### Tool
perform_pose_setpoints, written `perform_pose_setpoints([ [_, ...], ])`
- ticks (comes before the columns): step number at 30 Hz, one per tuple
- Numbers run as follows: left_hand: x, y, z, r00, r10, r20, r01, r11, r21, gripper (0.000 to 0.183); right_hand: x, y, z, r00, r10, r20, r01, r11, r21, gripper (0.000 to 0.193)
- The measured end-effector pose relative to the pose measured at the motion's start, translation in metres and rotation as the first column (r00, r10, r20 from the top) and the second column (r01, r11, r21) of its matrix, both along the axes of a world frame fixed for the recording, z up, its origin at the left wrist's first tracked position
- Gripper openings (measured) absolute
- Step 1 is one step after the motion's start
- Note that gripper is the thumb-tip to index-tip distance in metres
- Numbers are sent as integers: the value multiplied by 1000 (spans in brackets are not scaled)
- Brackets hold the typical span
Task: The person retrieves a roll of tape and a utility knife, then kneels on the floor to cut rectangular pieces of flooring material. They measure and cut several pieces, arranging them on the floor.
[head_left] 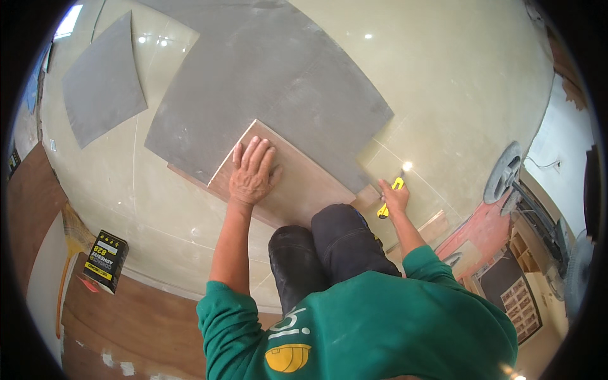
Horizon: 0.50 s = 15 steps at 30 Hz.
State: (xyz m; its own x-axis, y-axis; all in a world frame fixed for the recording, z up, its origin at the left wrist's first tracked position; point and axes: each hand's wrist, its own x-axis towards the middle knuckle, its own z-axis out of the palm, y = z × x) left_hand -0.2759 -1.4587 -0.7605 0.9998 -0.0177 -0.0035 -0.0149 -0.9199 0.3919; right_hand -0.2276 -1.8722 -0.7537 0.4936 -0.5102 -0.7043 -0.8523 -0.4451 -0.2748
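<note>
My left hand (252, 171) lies flat on a light brown wooden board (304, 168), fingers stretched toward its far corner. The board rests on the near edge of a large grey sheet (272, 69) spread over the floor, covering part of it. Off the board's right end, my right hand (397, 197) is closed around a yellow utility knife (383, 211). The knife's tip points away from me, beyond the sheet's right side. Whether the blade is out is too small to tell. My knees (335, 237) are at the board's near edge.
A smaller grey sheet (104, 79) lies at the far left. At the near left stand a black and yellow can (105, 261) and an orange-handled broom (65, 285). Brown wooden panels (152, 323) lie behind me. A wheeled metal stand (505, 171) is at the right.
</note>
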Motion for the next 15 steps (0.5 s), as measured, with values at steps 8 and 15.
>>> perform_pose_setpoints([
  [8, 1, -41, 11, 901, 433, -32, -429, 900, 79, 71, 8, 11, 12, 997, 62, 42, -60, 996, -63, 51],
  [15, -8, -54, 1, 896, 434, -90, -423, 898, 122, 74, 0, 2, 3, 996, 92, -16, -93, 989, -112, 51],
])
